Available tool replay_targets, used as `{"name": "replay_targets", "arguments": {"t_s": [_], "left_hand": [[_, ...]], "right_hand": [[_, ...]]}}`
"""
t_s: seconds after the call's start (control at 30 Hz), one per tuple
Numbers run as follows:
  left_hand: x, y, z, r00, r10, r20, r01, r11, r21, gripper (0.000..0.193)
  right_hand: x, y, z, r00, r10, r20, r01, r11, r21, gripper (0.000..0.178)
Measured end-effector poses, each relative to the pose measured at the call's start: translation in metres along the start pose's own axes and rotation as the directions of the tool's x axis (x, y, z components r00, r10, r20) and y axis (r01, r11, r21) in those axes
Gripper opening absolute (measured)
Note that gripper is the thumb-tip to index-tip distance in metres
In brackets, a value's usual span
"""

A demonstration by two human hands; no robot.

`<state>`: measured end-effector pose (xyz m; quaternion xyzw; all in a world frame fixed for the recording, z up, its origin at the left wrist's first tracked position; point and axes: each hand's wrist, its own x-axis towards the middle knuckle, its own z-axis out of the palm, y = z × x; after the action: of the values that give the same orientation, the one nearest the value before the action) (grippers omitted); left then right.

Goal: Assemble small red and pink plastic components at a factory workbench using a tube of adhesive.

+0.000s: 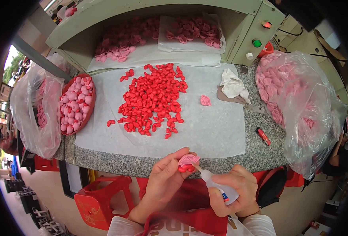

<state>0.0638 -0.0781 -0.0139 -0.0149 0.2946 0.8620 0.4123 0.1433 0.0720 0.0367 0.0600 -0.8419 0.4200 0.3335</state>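
Observation:
My left hand (167,177) pinches a small pink moulded piece with a red rounded part (187,162) at its lower side, held just off the table's front edge. In my right hand (237,189) is a white squeeze glue bottle (217,185), tilted so that its thin nozzle meets or nearly meets the pink piece; exact contact is hard to tell. A large heap of small red rounded pieces (152,100) lies on the white paper sheet (217,135) beyond my hands. One loose pink piece (205,100) rests to the heap's right.
A green-grey open-fronted machine (241,43) with pink pieces inside stands at the back. On the left are a red basket (94,103) of pink balls and a plastic bag (50,135). A bag of pink pieces (276,92), a crumpled cloth (234,83) and a red tube (263,136) lie right.

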Motion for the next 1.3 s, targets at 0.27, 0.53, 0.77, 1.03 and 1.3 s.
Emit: {"name": "replay_targets", "arguments": {"t_s": [0.27,0.53,0.77,1.03,1.3], "left_hand": [[0.000,0.000,-0.001,1.000,0.000,-0.008,0.000,1.000,-0.007,0.038],[0.002,-0.002,-0.010,0.997,0.001,0.075,0.006,0.996,-0.087,0.039],[0.001,-0.001,-0.007,0.999,0.009,0.053,-0.004,0.997,-0.082,0.040],[0.002,0.000,-0.006,0.998,-0.032,-0.052,0.029,0.997,-0.070,0.041],[0.002,-0.001,-0.008,0.997,-0.050,-0.062,0.045,0.996,-0.082,0.042]], "right_hand": [[-0.005,0.000,-0.001,0.998,0.055,-0.012,-0.056,0.998,-0.017,0.024],[-0.008,0.000,-0.004,0.998,0.062,-0.032,-0.063,0.998,-0.031,0.024],[-0.012,-0.003,-0.007,0.997,0.078,-0.017,-0.078,0.996,-0.030,0.024],[-0.015,-0.009,-0.007,0.990,0.119,0.074,-0.120,0.993,0.002,0.026],[-0.013,-0.001,0.003,0.998,0.032,0.060,-0.032,0.999,0.003,0.031]]}}
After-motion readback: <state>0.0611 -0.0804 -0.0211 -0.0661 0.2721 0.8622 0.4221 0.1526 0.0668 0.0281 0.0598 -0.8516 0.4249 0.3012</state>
